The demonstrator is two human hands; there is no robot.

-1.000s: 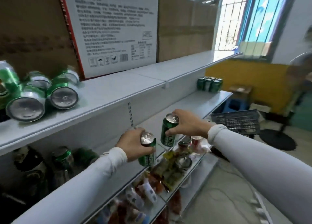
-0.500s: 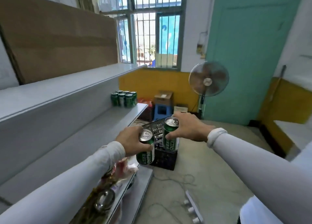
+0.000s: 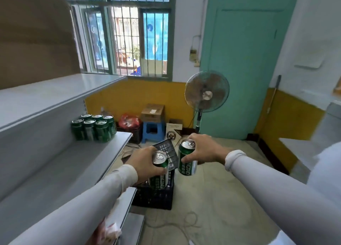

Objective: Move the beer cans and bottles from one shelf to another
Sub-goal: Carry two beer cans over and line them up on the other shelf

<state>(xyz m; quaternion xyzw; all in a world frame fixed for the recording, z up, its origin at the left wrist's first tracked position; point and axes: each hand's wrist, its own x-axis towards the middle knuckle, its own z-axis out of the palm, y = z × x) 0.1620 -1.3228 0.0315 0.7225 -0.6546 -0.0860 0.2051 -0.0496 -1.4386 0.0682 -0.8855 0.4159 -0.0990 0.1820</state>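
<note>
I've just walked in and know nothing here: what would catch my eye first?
Two green beer cans held out in mid-air: the left hand grips one, the right hand the other. A cluster of six matching cans stands at the middle shelf's far end, with a standing fan by the teal door.

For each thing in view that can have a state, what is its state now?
Left hand: grips a green can, upright.
Right hand: grips another green can, upright.
Six cans on the shelf: standing, grouped.
Door: closed.
Fan: upright; running or not, cannot tell.

Left can [image 3: 159, 178]: "INGTAO" partly readable; right can [image 3: 187, 162]: "INGTAO".
</note>
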